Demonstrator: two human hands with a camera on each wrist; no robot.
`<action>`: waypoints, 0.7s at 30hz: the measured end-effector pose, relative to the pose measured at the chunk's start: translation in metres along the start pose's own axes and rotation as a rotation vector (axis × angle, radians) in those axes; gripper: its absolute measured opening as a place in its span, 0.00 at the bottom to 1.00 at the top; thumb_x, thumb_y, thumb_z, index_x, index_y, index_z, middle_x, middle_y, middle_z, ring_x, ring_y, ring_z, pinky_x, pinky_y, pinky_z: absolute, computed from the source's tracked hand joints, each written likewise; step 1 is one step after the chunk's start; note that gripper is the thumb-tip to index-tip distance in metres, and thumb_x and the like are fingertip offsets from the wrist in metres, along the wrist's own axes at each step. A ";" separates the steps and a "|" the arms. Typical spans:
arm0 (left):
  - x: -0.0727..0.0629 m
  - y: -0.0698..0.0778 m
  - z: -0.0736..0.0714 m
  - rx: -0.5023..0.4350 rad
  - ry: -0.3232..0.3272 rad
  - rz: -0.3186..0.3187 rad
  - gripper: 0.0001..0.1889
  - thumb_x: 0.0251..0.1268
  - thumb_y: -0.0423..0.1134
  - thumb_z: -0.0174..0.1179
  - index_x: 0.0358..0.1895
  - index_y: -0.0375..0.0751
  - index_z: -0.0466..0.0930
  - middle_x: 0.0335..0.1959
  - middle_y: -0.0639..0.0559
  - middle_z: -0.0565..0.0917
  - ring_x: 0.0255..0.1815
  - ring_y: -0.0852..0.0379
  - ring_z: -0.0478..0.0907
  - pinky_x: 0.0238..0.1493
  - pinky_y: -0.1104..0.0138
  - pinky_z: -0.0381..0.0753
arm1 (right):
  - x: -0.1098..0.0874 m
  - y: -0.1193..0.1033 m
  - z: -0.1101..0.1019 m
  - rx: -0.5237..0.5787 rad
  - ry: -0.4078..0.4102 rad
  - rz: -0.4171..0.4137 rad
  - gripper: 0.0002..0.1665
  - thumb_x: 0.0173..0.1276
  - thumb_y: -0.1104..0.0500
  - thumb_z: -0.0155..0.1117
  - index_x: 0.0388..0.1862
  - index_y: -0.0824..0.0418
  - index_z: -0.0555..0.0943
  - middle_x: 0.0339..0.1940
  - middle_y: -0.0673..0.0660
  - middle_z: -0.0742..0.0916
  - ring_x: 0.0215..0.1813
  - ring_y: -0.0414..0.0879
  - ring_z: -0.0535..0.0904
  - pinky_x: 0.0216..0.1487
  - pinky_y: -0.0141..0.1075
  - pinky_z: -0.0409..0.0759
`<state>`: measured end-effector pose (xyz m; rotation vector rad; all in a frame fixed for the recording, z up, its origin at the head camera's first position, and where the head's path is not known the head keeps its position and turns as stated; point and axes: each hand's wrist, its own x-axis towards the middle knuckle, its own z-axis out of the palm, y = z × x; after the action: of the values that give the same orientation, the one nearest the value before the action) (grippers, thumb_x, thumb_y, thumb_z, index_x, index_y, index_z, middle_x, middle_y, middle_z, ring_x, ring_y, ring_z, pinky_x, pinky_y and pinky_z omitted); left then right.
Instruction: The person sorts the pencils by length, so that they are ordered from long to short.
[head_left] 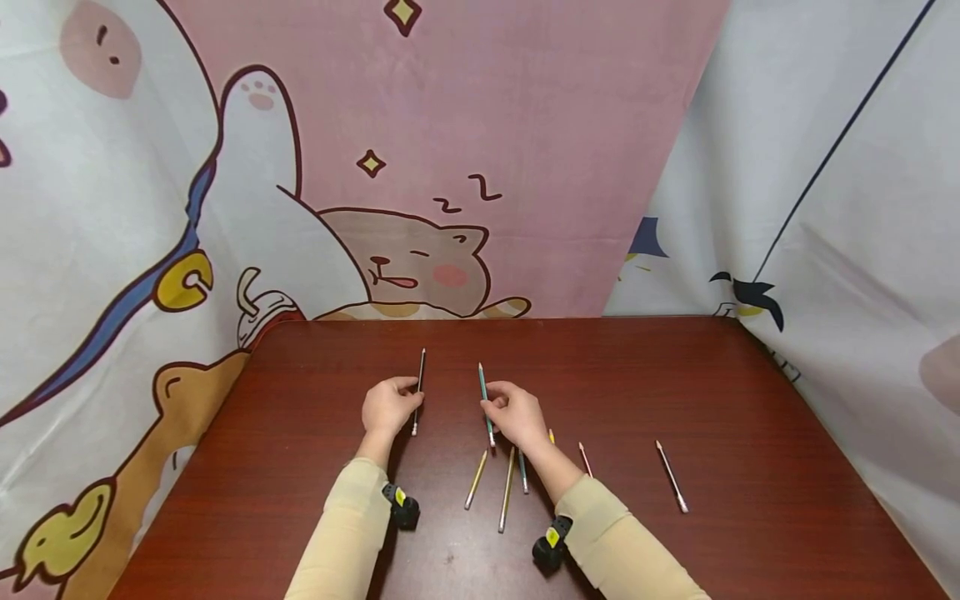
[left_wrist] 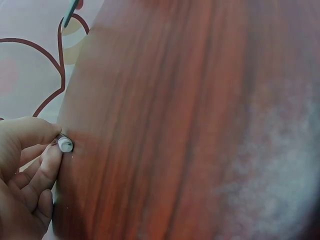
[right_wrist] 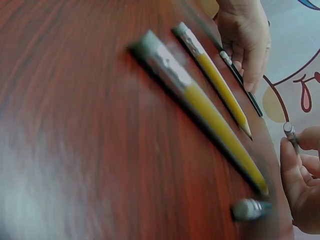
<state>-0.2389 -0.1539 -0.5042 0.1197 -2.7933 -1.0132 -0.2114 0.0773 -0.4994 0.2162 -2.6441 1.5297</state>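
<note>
In the head view my left hand [head_left: 390, 406] pinches a black pencil [head_left: 422, 367] between thumb and fingers, its point directed away from me. The white eraser end [left_wrist: 65, 145] of that pencil pokes out of the fingers in the left wrist view. To the right of it, my right hand [head_left: 519, 412] pinches a teal pencil [head_left: 482, 379], also pointing away, eraser end toward me. From the right wrist, its metal-banded eraser [right_wrist: 289, 129] shows above the thumb and fingertips. Two yellow pencils [head_left: 476, 481] [head_left: 507, 492] lie just below the right hand.
A blue pencil [head_left: 523, 472] lies beside the yellow ones. A yellow tip [head_left: 552, 436] and a red pencil [head_left: 585, 458] are partly hidden by the right forearm. Another slim pencil [head_left: 671, 477] lies farther right. A printed cloth [head_left: 570, 167] hangs behind the brown table [head_left: 337, 350].
</note>
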 end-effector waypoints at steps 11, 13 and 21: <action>0.000 -0.001 -0.001 -0.010 0.000 -0.005 0.16 0.54 0.42 0.69 0.48 0.46 0.89 0.30 0.54 0.87 0.34 0.53 0.84 0.34 0.58 0.77 | 0.005 -0.012 0.024 0.007 0.039 0.011 0.17 0.63 0.63 0.69 0.51 0.66 0.83 0.24 0.51 0.84 0.21 0.38 0.78 0.26 0.32 0.79; 0.000 -0.001 -0.001 -0.012 -0.002 -0.006 0.16 0.55 0.42 0.69 0.49 0.46 0.89 0.30 0.54 0.87 0.34 0.53 0.83 0.34 0.58 0.77 | 0.006 -0.013 0.028 -0.001 0.052 0.015 0.18 0.63 0.62 0.69 0.51 0.66 0.83 0.23 0.50 0.83 0.20 0.38 0.78 0.27 0.32 0.79; 0.001 -0.002 0.000 -0.017 -0.004 -0.010 0.17 0.55 0.43 0.70 0.49 0.47 0.89 0.30 0.55 0.87 0.33 0.54 0.83 0.34 0.58 0.77 | 0.013 -0.019 0.043 -0.032 0.096 0.037 0.18 0.64 0.61 0.69 0.53 0.63 0.84 0.25 0.51 0.85 0.24 0.41 0.80 0.30 0.35 0.79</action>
<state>-0.2398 -0.1555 -0.5052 0.1299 -2.7895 -1.0408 -0.2207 0.0295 -0.5028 0.0900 -2.6095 1.4681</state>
